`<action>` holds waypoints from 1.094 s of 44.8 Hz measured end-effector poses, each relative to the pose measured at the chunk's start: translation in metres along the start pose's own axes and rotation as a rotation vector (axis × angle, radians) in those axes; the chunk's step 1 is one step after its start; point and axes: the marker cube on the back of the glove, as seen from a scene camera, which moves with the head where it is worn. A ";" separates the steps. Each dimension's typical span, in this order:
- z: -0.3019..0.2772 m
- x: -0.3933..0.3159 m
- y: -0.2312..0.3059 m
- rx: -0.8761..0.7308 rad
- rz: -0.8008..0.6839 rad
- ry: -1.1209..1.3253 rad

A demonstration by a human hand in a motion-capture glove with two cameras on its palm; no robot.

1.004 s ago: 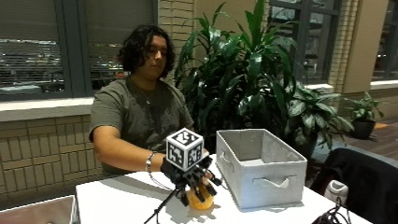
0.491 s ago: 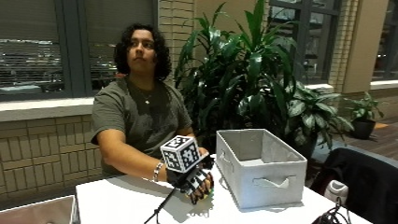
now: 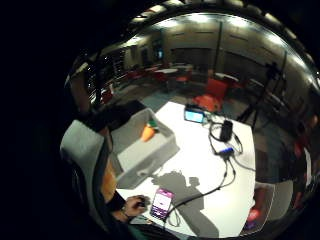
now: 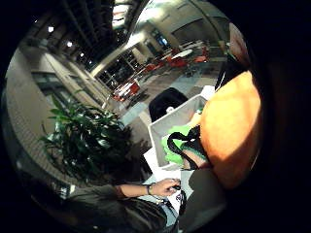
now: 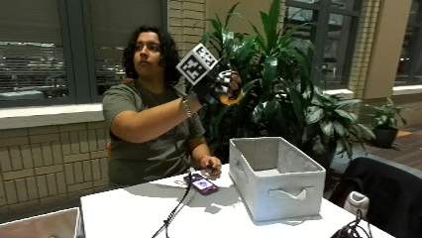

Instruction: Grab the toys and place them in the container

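In the outside view my gloved right hand point(image 5: 217, 85) is raised at head height, up and to the left of the grey fabric container point(image 5: 277, 174), and grips an orange toy point(image 5: 232, 99). The thumb side palm view is filled by that orange toy point(image 4: 231, 128), with a green part point(image 4: 176, 145) beside it and the container point(image 4: 167, 125) far below. The little finger side palm view looks down into the container point(image 3: 145, 155), where an orange carrot-like toy point(image 3: 147, 132) lies.
The person's bare left hand point(image 5: 210, 165) rests by a phone point(image 5: 202, 184) on the white table point(image 5: 131, 213). Cables and small devices point(image 3: 225, 132) lie on the table's far part. A second grey bin point(image 5: 39, 227) stands at the left; leafy plants point(image 5: 284, 84) are behind.
My right hand has lifted the orange toy from the tabletop beside the container up to head height. The container and phone have stayed put.
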 end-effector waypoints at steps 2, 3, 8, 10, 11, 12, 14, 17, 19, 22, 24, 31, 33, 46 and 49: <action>0.003 -0.016 -0.012 -0.011 -0.021 -0.001; 0.006 -0.023 -0.019 -0.020 -0.026 0.001; 0.023 -0.043 -0.040 -0.138 -0.138 0.048; 0.033 -0.047 -0.047 -0.218 -0.113 0.059; 0.039 -0.048 -0.052 -0.262 -0.054 0.060; 0.044 -0.047 -0.055 -0.304 0.010 0.061; 0.055 -0.043 -0.060 -0.383 0.095 0.064; 0.069 -0.038 -0.055 -0.486 0.118 0.067; 0.077 -0.036 -0.049 -0.529 0.103 0.066; 0.080 -0.031 -0.039 -0.540 0.075 0.054; 0.077 -0.026 -0.030 -0.533 0.057 0.049; 0.046 0.002 0.016 -0.500 0.005 0.054; 0.038 0.012 0.032 -0.479 0.006 0.081; 0.023 0.114 0.134 -0.359 0.128 0.146; 0.030 0.136 0.149 -0.372 0.176 0.166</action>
